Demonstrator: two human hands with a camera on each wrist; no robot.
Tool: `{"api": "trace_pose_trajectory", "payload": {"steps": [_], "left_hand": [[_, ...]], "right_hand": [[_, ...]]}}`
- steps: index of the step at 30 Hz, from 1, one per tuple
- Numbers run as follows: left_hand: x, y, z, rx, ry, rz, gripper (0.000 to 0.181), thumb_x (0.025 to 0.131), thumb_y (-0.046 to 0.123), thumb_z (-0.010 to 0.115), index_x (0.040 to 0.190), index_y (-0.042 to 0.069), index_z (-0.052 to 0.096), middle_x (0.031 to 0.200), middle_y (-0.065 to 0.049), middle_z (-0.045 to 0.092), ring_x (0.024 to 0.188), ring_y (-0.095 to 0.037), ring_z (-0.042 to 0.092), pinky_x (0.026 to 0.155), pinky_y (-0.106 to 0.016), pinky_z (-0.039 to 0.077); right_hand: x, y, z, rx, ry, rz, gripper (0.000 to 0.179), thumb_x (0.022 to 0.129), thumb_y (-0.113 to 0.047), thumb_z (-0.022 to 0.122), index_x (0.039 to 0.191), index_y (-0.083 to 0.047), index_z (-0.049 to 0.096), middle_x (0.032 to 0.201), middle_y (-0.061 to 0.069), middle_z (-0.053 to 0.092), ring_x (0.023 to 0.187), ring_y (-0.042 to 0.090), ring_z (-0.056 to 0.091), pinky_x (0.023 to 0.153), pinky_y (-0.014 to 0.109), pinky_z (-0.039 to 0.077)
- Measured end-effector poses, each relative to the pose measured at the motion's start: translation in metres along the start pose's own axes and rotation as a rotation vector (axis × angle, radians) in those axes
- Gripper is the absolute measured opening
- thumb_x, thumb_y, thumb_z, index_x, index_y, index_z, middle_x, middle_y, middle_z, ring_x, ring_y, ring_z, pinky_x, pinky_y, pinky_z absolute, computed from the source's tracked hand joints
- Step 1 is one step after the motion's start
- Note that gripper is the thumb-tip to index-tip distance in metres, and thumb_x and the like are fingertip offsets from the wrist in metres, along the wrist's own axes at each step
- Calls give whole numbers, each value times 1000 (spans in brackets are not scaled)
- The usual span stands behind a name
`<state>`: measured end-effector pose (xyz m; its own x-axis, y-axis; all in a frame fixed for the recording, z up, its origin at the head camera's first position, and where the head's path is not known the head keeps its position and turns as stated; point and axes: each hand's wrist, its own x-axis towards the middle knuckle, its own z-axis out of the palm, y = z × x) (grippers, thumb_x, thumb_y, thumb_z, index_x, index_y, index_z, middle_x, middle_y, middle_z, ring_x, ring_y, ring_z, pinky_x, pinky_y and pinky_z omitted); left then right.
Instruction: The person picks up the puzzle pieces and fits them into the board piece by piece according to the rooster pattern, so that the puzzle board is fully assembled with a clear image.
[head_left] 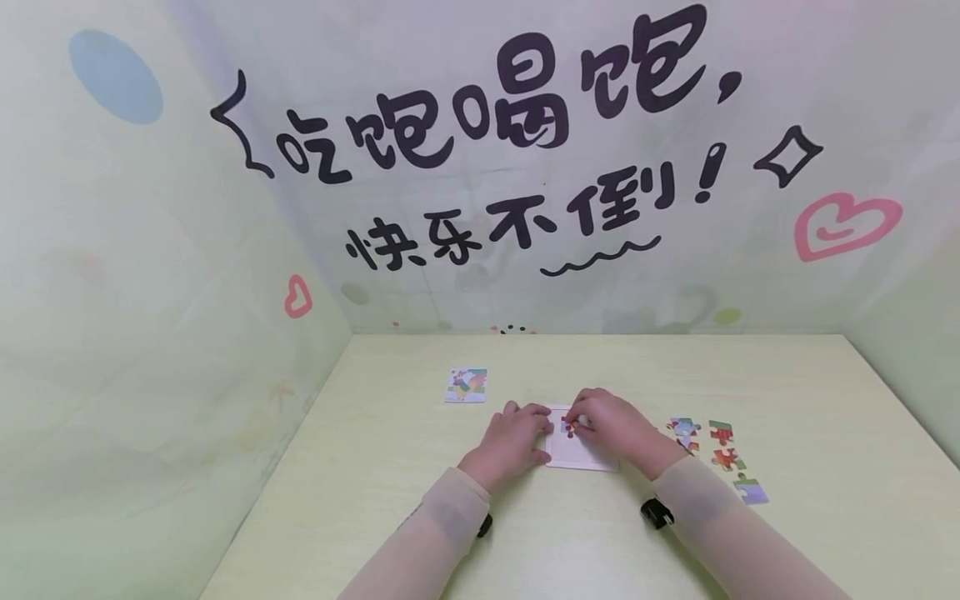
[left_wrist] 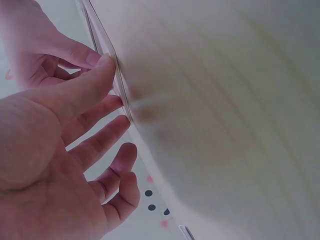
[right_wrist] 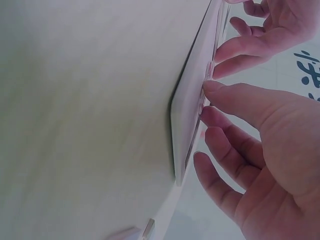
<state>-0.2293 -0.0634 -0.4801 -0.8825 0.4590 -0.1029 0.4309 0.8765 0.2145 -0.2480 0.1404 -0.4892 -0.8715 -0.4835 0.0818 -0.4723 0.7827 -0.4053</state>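
A shallow white puzzle tray (head_left: 588, 454) lies on the table between the two hands. My left hand (head_left: 513, 442) rests on its left edge, fingers spread and touching the rim; in the left wrist view, thumb and fingertips meet that edge. Inside the tray's upper left part, my right hand (head_left: 611, 421) pinches a small red and blue jigsaw piece (head_left: 567, 428). The fingers partly cover this piece, so its outline is unclear. In the right wrist view, the thumb and fingers of the right hand (right_wrist: 280, 145) come together low over the tray (right_wrist: 189, 107).
Several loose jigsaw pieces (head_left: 725, 458) lie right of the tray, some partly behind the right wrist. A square picture card (head_left: 467, 386) lies at the back left of the table (head_left: 360, 500). A printed cloth wall (head_left: 450, 300) rises behind the table.
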Motion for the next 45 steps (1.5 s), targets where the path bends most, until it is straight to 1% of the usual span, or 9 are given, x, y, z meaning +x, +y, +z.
{"api": "trace_pose_trajectory", "payload": {"steps": [5, 12, 20, 35, 45], "left_hand": [[0, 1, -2, 12, 3, 8, 40, 87, 34, 83, 124, 22, 74, 151, 7, 56, 119, -21, 50, 94, -36, 46], [1, 0, 1, 35, 2, 11, 39, 87, 36, 82, 123, 24, 75, 152, 8, 55, 117, -20, 50, 91, -35, 46], [2, 0, 2, 44, -7, 6, 40, 88, 38, 81, 126, 26, 74, 153, 6, 55, 120, -22, 51, 96, -39, 47], [1, 0, 0, 43, 4, 3, 39, 87, 38, 82, 123, 26, 74, 151, 7, 57, 115, -20, 50, 92, -35, 45], [3, 1, 1, 71, 11, -2, 41, 86, 40, 83, 123, 25, 73, 149, 8, 59, 106, -18, 47, 84, -30, 41]], "right_hand": [[1, 0, 0, -8, 11, 0, 16, 90, -6, 78, 103, -13, 82, 101, 0, 70, 98, 22, 65, 91, 43, 57], [4, 0, 0, -33, 25, -7, 16, 89, -8, 80, 104, -13, 82, 99, 0, 70, 94, 20, 65, 89, 43, 57], [8, 1, 2, -81, 44, -11, 14, 87, -11, 82, 101, -16, 83, 97, -1, 71, 93, 20, 65, 88, 42, 56], [14, 0, 5, -75, 59, -1, 14, 87, -11, 82, 100, -16, 82, 98, -2, 73, 96, 21, 67, 90, 43, 57], [16, 0, 6, -58, 47, 8, 14, 87, -11, 82, 101, -16, 82, 96, -2, 71, 93, 19, 66, 89, 44, 57]]}}
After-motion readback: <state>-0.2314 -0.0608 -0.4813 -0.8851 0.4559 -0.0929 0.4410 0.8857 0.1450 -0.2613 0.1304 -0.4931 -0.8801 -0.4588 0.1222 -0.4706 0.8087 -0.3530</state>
